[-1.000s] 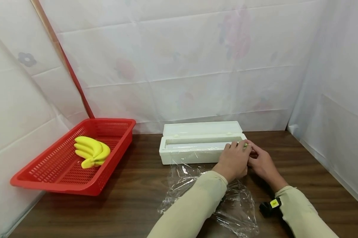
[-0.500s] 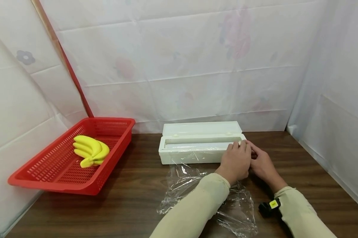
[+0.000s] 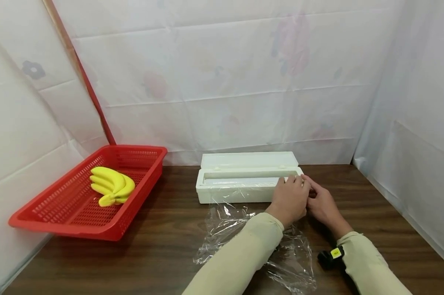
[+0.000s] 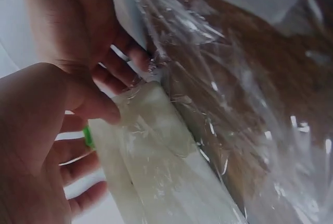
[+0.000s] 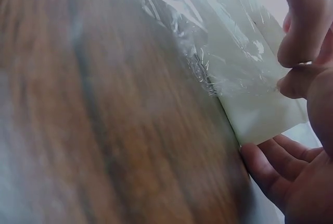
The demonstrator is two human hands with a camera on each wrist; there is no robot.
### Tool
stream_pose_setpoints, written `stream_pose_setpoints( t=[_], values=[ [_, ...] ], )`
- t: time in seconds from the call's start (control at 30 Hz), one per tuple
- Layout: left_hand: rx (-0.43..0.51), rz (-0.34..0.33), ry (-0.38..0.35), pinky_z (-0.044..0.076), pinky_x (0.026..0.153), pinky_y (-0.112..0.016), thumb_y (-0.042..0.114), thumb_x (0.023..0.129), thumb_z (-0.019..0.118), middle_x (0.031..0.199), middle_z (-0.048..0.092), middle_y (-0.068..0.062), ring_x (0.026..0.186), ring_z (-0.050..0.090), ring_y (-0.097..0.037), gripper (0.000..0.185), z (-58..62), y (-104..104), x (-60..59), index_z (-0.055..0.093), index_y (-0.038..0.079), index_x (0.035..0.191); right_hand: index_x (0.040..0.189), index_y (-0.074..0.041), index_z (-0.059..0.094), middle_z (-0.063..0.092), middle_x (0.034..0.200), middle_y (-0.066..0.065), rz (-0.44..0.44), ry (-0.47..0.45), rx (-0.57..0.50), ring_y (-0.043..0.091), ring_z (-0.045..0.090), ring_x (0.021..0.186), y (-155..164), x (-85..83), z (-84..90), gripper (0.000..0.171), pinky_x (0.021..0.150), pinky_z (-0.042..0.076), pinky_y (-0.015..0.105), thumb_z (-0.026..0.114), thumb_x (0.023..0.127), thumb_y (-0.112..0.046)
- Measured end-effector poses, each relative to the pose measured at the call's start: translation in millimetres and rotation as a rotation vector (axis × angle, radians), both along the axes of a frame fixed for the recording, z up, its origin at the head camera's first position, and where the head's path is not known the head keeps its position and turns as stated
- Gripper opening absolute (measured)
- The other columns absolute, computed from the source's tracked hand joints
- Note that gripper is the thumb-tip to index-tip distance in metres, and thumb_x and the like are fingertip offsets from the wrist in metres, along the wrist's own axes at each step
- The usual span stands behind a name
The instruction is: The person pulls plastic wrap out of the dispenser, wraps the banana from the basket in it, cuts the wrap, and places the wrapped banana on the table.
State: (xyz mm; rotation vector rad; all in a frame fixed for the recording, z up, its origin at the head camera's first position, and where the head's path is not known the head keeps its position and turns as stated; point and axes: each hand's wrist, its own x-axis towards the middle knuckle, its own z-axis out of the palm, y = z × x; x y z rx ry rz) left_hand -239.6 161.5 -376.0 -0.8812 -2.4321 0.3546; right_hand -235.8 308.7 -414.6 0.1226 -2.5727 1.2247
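Observation:
A white cling film dispenser (image 3: 225,196) stands lengthwise with its lid (image 3: 249,159) raised, a white roll (image 3: 240,180) inside. Clear cling film (image 3: 225,225) hangs over its front edge and spreads crumpled on the table. My left hand (image 3: 290,198) grips the dispenser near its right end, thumb at the front and fingers over the top. Close by, my right hand (image 3: 323,205) holds the right end, its fingers around the corner in the right wrist view. Beside my left fingers, a small green piece (image 4: 88,136) shows at the dispenser's edge in the left wrist view.
A red perforated basket (image 3: 67,229) stands at the left with a bunch of yellow bananas (image 3: 112,186) in it. Behind the wooden table (image 3: 162,262) hangs a pale patterned sheet (image 3: 222,82). A black device (image 3: 329,258) is at the right wrist.
Both hands stay at the dispenser's right end with only slight shifts of the fingers. The green piece seen between them a second ago is now hidden in the head view.

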Motion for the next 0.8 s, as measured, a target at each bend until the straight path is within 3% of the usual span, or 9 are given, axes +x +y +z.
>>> stream_pose_setpoints(
  t=[0.13, 0.27, 0.4, 0.53, 0.63, 0.8],
  values=[
    [0.005, 0.077, -0.086, 0.043, 0.09, -0.039, 0.058, 0.091, 0.061, 0.125, 0.057, 0.009, 0.112, 0.053, -0.016, 0.055, 6.6, 4.5, 7.9, 0.052, 0.034, 0.139, 0.156, -0.011, 0.037, 0.06, 0.126, 0.03, -0.023, -0.007, 0.016, 0.04, 0.062, 0.109, 5.1, 2.3, -0.2, 0.064, 0.077, 0.054, 0.039, 0.062, 0.096, -0.01],
    [-0.026, 0.165, -0.132, 0.044, 0.089, -0.04, 0.06, 0.093, 0.056, 0.12, 0.059, 0.003, 0.108, 0.055, -0.021, 0.055, 8.6, 11.7, 16.0, 0.045, 0.039, 0.143, 0.157, -0.011, 0.034, 0.058, 0.13, 0.031, -0.038, -0.024, 0.034, 0.042, 0.061, 0.112, 8.2, 4.5, -0.8, 0.064, 0.083, 0.053, 0.045, 0.061, 0.098, -0.012],
    [-0.076, 0.215, -0.115, 0.046, 0.09, -0.041, 0.062, 0.094, 0.051, 0.119, 0.06, -0.001, 0.108, 0.057, -0.024, 0.059, 5.9, 13.1, 18.5, 0.04, 0.037, 0.146, 0.157, -0.011, 0.034, 0.058, 0.13, 0.03, -0.029, -0.026, 0.033, 0.041, 0.061, 0.113, 6.9, 3.6, -2.2, 0.064, 0.086, 0.052, 0.048, 0.062, 0.098, -0.013],
    [-0.093, 0.211, -0.061, 0.048, 0.086, -0.039, 0.064, 0.093, 0.052, 0.112, 0.059, 0.0, 0.102, 0.058, -0.023, 0.062, 2.9, 10.1, 16.5, 0.041, 0.031, 0.145, 0.156, -0.012, 0.035, 0.059, 0.129, 0.029, -0.019, -0.02, 0.037, 0.04, 0.061, 0.112, 4.5, 1.9, -2.0, 0.064, 0.087, 0.052, 0.05, 0.062, 0.099, -0.017],
    [-0.079, 0.196, -0.023, 0.049, 0.083, -0.039, 0.063, 0.093, 0.053, 0.108, 0.06, 0.0, 0.097, 0.059, -0.024, 0.06, 1.3, 8.5, 14.7, 0.044, 0.027, 0.141, 0.156, -0.012, 0.036, 0.059, 0.128, 0.03, -0.001, -0.013, 0.024, 0.041, 0.061, 0.111, 3.2, 0.9, -1.2, 0.064, 0.084, 0.054, 0.045, 0.062, 0.098, -0.015],
    [-0.064, 0.21, -0.008, 0.05, 0.084, -0.041, 0.056, 0.096, 0.05, 0.119, 0.061, -0.005, 0.108, 0.058, -0.03, 0.055, -0.3, 7.7, 13.2, 0.046, 0.024, 0.141, 0.156, -0.011, 0.035, 0.058, 0.129, 0.03, 0.044, -0.002, -0.009, 0.04, 0.061, 0.112, 1.4, -1.2, -0.3, 0.065, 0.073, 0.054, 0.03, 0.062, 0.098, -0.014]
  ],
)
